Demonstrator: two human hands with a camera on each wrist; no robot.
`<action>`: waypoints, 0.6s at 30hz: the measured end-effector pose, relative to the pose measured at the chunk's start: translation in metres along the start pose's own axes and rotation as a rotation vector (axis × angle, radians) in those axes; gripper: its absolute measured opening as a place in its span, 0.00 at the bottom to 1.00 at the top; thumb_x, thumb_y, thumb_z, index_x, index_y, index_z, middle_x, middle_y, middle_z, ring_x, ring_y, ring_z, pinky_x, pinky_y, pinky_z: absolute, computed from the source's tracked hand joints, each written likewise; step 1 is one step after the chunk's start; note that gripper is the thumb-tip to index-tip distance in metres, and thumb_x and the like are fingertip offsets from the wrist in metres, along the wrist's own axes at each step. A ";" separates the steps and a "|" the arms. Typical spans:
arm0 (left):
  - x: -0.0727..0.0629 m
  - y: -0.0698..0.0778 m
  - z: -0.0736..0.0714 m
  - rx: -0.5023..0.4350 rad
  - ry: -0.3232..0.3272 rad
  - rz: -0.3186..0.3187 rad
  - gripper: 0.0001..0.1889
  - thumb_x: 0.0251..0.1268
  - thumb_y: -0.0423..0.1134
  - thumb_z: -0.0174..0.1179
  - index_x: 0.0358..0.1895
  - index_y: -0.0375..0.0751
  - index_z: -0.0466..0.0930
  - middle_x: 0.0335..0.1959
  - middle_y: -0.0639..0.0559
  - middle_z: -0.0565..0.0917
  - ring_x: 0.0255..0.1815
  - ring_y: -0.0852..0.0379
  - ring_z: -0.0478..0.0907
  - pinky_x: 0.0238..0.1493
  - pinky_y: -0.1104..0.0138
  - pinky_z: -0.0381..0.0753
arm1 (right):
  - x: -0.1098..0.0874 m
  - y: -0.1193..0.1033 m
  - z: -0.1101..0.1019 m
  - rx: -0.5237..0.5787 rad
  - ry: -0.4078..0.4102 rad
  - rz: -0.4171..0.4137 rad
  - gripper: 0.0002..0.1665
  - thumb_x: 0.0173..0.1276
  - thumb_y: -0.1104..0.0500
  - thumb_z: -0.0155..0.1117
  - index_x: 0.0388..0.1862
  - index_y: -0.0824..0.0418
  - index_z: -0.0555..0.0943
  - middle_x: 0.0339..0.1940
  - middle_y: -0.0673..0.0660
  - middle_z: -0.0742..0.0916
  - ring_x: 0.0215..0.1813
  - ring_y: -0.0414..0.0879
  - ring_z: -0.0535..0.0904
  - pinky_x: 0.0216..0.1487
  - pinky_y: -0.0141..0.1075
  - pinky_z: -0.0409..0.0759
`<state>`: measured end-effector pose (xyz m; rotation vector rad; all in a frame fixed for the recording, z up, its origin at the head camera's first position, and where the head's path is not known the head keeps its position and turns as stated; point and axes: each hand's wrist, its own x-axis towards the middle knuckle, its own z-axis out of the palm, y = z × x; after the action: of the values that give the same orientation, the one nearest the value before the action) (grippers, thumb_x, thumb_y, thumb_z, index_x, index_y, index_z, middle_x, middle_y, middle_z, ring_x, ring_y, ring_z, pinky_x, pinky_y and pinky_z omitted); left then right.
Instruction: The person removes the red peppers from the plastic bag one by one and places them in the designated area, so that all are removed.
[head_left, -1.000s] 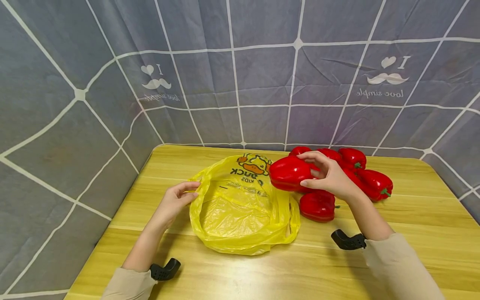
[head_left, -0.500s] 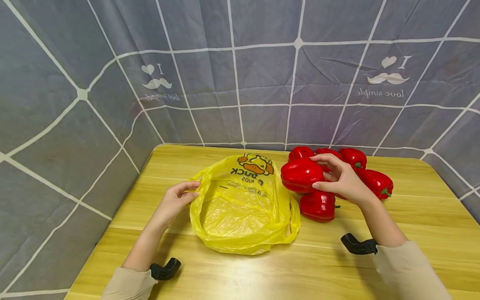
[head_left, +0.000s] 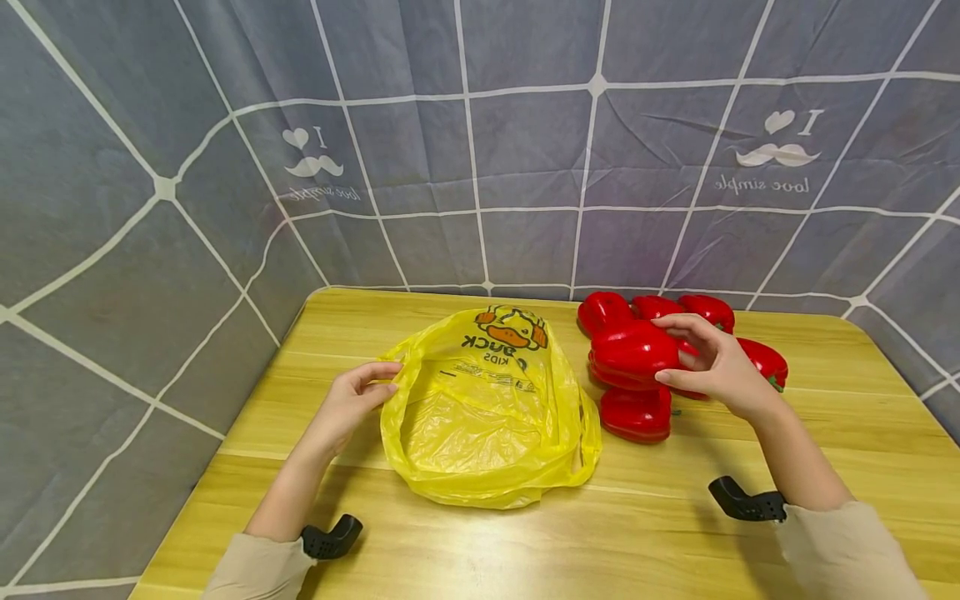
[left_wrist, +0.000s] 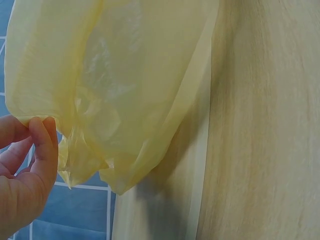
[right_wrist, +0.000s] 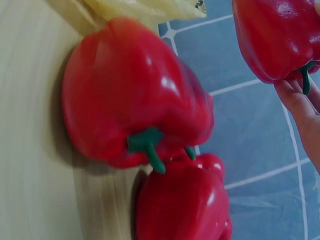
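Observation:
My left hand (head_left: pixel 343 410) pinches the left rim of a yellow plastic bag (head_left: pixel 480 490) with a duck print, whose mouth gapes upward. In the left wrist view, thumb and fingertips (left_wrist: pixel 44 142) hold the thin edge of the bag (left_wrist: pixel 120 75). My right hand (head_left: pixel 720 373) grips a red bell pepper (head_left: pixel 632 354) around its stem end, to the right of the bag. The right wrist view shows that pepper (right_wrist: pixel 275 37) raised, its green stem beside the fingers. Just in front lies another red pepper (head_left: pixel 636 417), partly overlapped by the held one.
Behind the held pepper lie several more red peppers, among them a back left one (head_left: pixel 602 311), a back right one (head_left: pixel 708 310) and one at the far right (head_left: pixel 765 360). A grey-blue curtain (head_left: pixel 525 167) with white lines hangs behind the wooden table (head_left: pixel 480 550).
My right hand has moved right with the red bell pepper, away from the bag and over the other peppers. My left hand and the bag have stayed in place.

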<state>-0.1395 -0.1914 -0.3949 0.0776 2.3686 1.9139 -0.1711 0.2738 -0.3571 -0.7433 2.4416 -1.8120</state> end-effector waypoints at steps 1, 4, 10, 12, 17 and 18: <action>0.000 0.000 0.000 0.002 -0.001 0.000 0.19 0.65 0.29 0.54 0.58 0.25 0.69 0.53 0.33 0.73 0.39 0.62 0.76 0.43 0.72 0.77 | -0.001 0.000 -0.002 -0.002 0.006 0.001 0.32 0.56 0.74 0.63 0.61 0.61 0.69 0.54 0.50 0.76 0.51 0.39 0.75 0.51 0.23 0.73; 0.000 0.001 0.000 0.003 -0.001 0.001 0.19 0.65 0.29 0.54 0.58 0.25 0.69 0.53 0.32 0.73 0.39 0.62 0.76 0.43 0.72 0.77 | -0.005 0.002 -0.006 0.035 0.013 0.000 0.32 0.56 0.76 0.62 0.60 0.62 0.70 0.53 0.50 0.76 0.50 0.39 0.76 0.49 0.24 0.74; 0.000 0.002 0.000 -0.002 0.005 0.000 0.19 0.65 0.28 0.54 0.58 0.24 0.69 0.53 0.32 0.72 0.39 0.62 0.76 0.42 0.72 0.77 | -0.015 0.005 -0.013 0.136 0.008 -0.012 0.33 0.55 0.80 0.60 0.60 0.64 0.69 0.51 0.53 0.77 0.47 0.41 0.78 0.45 0.29 0.78; -0.001 0.003 0.000 -0.003 0.005 -0.002 0.19 0.65 0.28 0.54 0.58 0.24 0.69 0.53 0.32 0.72 0.39 0.63 0.76 0.43 0.72 0.77 | -0.018 0.006 -0.016 0.133 0.012 -0.012 0.32 0.55 0.80 0.59 0.59 0.65 0.69 0.51 0.53 0.77 0.46 0.40 0.79 0.44 0.29 0.78; -0.002 0.004 0.000 -0.007 0.007 -0.002 0.19 0.64 0.28 0.54 0.58 0.24 0.69 0.53 0.32 0.72 0.39 0.63 0.76 0.43 0.72 0.77 | -0.026 0.009 -0.022 0.151 0.016 -0.025 0.33 0.54 0.82 0.58 0.59 0.67 0.69 0.50 0.53 0.78 0.45 0.40 0.81 0.42 0.29 0.79; -0.002 0.004 0.000 -0.008 0.009 -0.001 0.19 0.64 0.28 0.54 0.58 0.24 0.69 0.53 0.32 0.72 0.39 0.63 0.76 0.43 0.72 0.77 | -0.027 0.010 -0.023 0.162 0.013 -0.031 0.33 0.53 0.83 0.58 0.59 0.67 0.69 0.50 0.53 0.79 0.45 0.40 0.81 0.42 0.30 0.79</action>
<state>-0.1373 -0.1912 -0.3905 0.0675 2.3659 1.9270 -0.1572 0.3072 -0.3654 -0.7627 2.2684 -2.0015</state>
